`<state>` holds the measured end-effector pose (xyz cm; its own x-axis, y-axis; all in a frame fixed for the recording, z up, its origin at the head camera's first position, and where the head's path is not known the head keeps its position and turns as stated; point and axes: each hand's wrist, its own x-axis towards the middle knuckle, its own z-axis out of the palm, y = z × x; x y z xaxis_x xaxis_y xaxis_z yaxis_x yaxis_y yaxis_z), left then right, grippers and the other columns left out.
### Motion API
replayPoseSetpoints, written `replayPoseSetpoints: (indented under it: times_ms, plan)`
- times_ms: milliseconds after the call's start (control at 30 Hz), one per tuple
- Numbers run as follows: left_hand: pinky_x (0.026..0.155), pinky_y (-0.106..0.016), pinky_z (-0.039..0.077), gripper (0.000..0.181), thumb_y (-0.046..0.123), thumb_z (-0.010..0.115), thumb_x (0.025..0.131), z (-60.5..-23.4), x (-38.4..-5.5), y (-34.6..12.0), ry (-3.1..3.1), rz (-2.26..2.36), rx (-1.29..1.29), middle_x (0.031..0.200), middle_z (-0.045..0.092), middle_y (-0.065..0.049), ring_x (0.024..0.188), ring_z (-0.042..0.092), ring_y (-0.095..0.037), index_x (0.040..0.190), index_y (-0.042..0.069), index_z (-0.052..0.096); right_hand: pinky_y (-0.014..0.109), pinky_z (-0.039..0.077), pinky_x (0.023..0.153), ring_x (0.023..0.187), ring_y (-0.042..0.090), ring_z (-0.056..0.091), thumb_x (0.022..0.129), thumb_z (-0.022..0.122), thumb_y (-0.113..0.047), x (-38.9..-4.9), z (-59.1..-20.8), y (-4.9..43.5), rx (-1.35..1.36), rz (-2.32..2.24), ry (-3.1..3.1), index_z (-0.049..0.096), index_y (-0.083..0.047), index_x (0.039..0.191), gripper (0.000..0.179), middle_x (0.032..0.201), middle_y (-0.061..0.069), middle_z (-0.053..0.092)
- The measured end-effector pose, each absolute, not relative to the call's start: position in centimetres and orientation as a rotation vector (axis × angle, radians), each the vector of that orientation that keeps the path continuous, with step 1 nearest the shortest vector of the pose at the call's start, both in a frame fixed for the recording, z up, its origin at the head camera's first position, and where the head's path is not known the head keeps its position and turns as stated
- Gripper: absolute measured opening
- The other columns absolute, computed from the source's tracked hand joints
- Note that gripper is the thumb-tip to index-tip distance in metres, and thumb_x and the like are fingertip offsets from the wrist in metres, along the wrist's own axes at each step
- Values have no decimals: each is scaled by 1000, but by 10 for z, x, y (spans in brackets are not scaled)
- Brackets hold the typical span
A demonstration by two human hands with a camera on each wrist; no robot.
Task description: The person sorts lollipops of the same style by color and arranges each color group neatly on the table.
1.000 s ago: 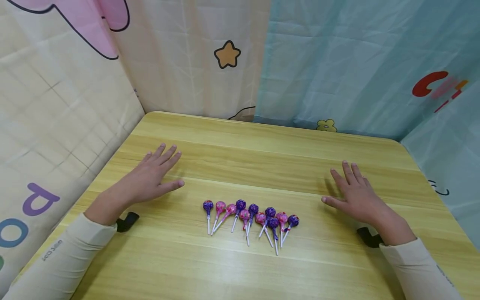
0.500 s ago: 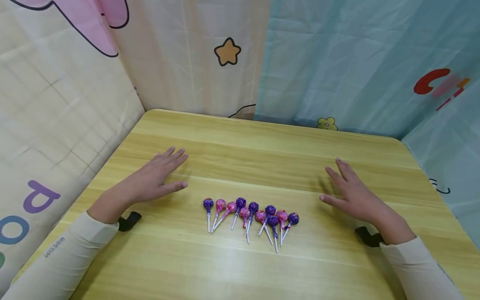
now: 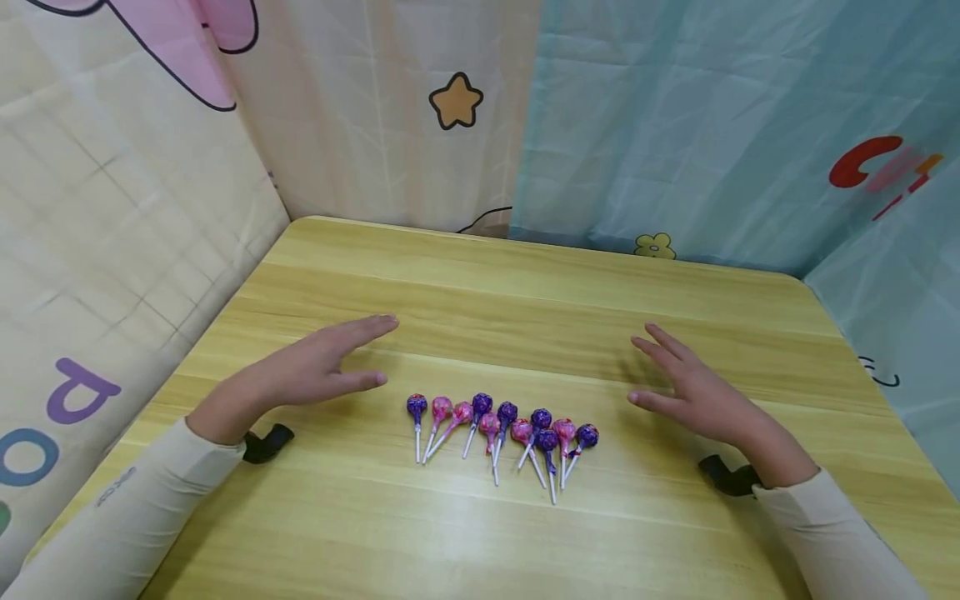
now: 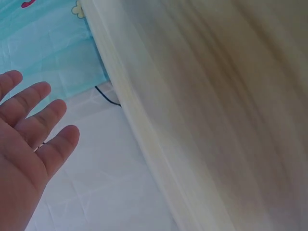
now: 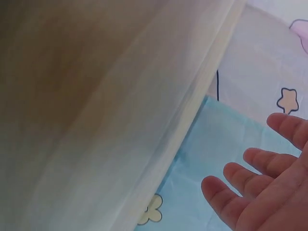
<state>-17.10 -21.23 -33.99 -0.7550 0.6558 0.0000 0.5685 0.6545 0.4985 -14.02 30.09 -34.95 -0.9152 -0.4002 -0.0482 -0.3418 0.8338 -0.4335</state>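
Several wrapped lollipops, some purple and some pink, lie in an uneven row on the table; a purple lollipop (image 3: 417,407) is at the left end and another purple lollipop (image 3: 587,437) at the right end. Their white sticks point toward the person, and some cross on the right. To the left of the row, my left hand (image 3: 315,367) hovers with fingers extended and thumb apart, holding nothing. My right hand (image 3: 701,392) is raised to the right of the row, fingers spread, also holding nothing. Both wrist views show the fingers loosely extended, without lollipops in sight.
The wood-grain table (image 3: 465,542) has rounded far corners. Printed curtains (image 3: 675,125) hang directly behind its far edge, and a pale cloth (image 3: 127,225) stands along the left side. Black bands with a protruding piece (image 3: 268,443) sit at the wrists.
Both hands have moved inward toward the lollipops, and the left hand has turned so its palm faces more to the right. The lollipops have stayed in place.
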Motion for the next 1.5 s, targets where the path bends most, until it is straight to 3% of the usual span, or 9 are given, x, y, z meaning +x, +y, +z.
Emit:
replayPoseSetpoints:
  times_ms: [433, 733, 900, 1100, 1500]
  plan:
    - [110, -56, 30, 69, 45, 63, 96, -344, -164, -191, 2562, 873, 1028, 154, 39, -8, 142, 33, -33, 152, 13, 40, 67, 30, 105, 141, 46, 27, 94, 67, -45, -140, -352, 284, -682, -689, 2845, 37, -6, 151, 75, 160, 17, 22]
    - [108, -53, 36, 62, 42, 64, 96, -341, -166, -176, 2558, 771, 1093, 150, 44, -9, 137, 41, -31, 147, 10, 47, 63, 33, 105, 137, 42, 37, 93, 71, -35, -137, -350, 271, -740, -697, 2818, 42, -6, 148, 69, 153, 18, 38]
    - [101, -48, 44, 55, 39, 65, 96, -339, -167, -169, 2542, 724, 1079, 140, 51, -5, 126, 51, -26, 142, 11, 53, 59, 39, 103, 132, 38, 45, 91, 73, -32, -135, -349, 266, -781, -689, 2809, 44, -5, 146, 68, 148, 17, 45]
    - [89, -42, 51, 50, 34, 66, 96, -340, -169, -165, 2496, 689, 1067, 128, 60, -5, 112, 58, -23, 138, 8, 57, 56, 44, 99, 125, 34, 52, 90, 74, -32, -134, -350, 260, -810, -684, 2795, 45, -6, 145, 68, 141, 14, 52]
    - [93, -41, 49, 40, 33, 69, 95, -347, -169, -154, 2485, 667, 1093, 121, 63, 3, 110, 59, -17, 129, 11, 64, 47, 50, 89, 110, 23, 58, 93, 69, -42, -132, -351, 253, -914, -666, 2757, 55, -8, 135, 56, 126, 6, 60]
